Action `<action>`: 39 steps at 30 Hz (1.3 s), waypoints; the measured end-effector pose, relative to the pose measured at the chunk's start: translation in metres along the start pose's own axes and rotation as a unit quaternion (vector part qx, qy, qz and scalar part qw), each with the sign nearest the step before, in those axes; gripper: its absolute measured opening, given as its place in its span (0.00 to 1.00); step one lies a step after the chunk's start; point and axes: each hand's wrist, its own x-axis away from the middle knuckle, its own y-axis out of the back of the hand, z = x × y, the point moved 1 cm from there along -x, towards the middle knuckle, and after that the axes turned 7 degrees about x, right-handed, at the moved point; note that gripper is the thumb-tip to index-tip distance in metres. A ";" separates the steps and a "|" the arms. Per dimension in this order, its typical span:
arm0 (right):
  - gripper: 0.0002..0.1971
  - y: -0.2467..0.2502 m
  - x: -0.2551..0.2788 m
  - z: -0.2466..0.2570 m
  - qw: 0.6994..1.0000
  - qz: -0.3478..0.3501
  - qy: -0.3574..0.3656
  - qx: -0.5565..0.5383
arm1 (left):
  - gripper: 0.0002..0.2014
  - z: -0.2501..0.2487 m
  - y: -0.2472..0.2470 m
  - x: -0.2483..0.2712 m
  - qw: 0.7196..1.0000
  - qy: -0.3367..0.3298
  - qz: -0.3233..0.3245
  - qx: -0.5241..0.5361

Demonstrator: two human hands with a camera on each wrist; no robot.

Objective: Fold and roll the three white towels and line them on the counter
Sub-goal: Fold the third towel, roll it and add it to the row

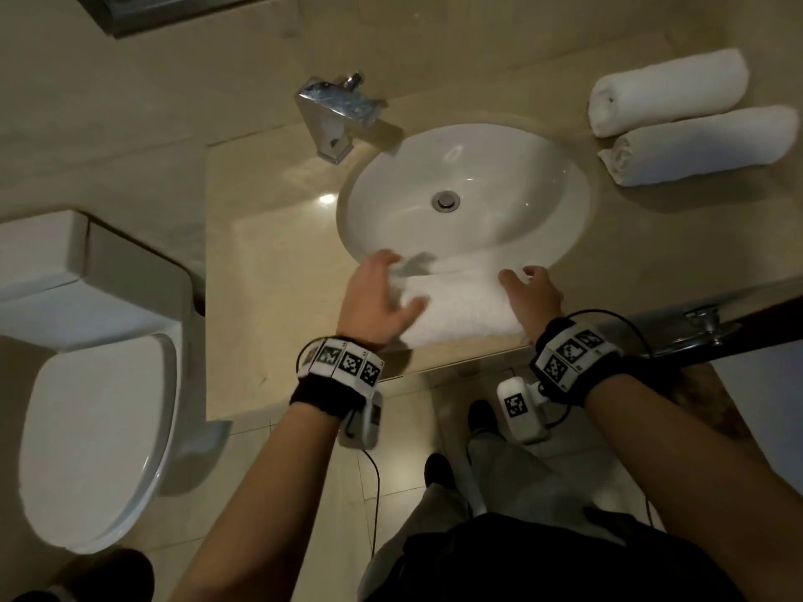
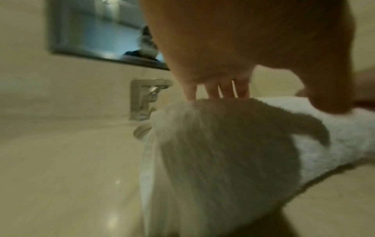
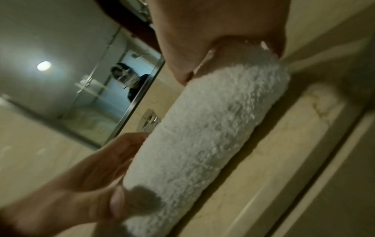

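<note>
Lying across the front edge of the counter (image 1: 278, 262), just before the sink (image 1: 460, 189), is the third white towel (image 1: 460, 306), partly rolled into a thick cylinder, its far edge reaching over the basin rim. We have both hands on it. Our left hand (image 1: 378, 297) sits over the left end, fingers spread and lightly bent over the top of the roll, thumb laid on the near side; the left wrist view shows the fingertips (image 2: 223, 91) reaching past the crest of the terry cloth. Our right hand (image 1: 530, 293) covers the right end, fingers curved over the roll, thumb on the near side; in the right wrist view the thumb (image 3: 182, 67) and fingers wrap the far end of the roll. Both wrist views are motion-blurred.

Two finished rolled towels, the farther one (image 1: 669, 91) and the nearer one (image 1: 704, 145), lie side by side and touching on the counter to the right of the sink, well apart from the working towel. Chrome faucet (image 1: 334, 110) stands behind the basin. Toilet (image 1: 95, 436) sits left of the counter. Mirror (image 3: 81, 83) is on the wall.
</note>
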 end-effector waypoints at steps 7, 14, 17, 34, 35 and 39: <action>0.32 0.016 0.012 0.021 0.857 0.130 0.407 0.288 | 0.15 -0.035 -0.022 -0.023 0.855 0.099 0.298 -0.412; 0.34 0.019 0.007 0.045 0.692 0.255 0.367 0.567 | 0.34 -0.016 -0.015 -0.022 0.853 -0.014 0.341 -0.394; 0.35 0.014 0.009 0.036 0.676 0.236 0.375 0.589 | 0.39 -0.014 -0.011 -0.013 0.864 -0.027 0.333 -0.377; 0.37 0.114 -0.012 0.015 0.771 0.091 0.427 0.463 | 0.27 -0.039 -0.004 -0.047 0.957 0.069 0.274 -0.066; 0.37 0.120 -0.020 0.015 0.780 0.101 0.415 0.457 | 0.27 -0.045 -0.013 -0.055 0.960 0.067 0.264 -0.059; 0.36 0.162 -0.068 0.006 0.824 0.137 0.369 0.409 | 0.30 -0.077 -0.051 -0.089 0.970 0.104 0.216 0.030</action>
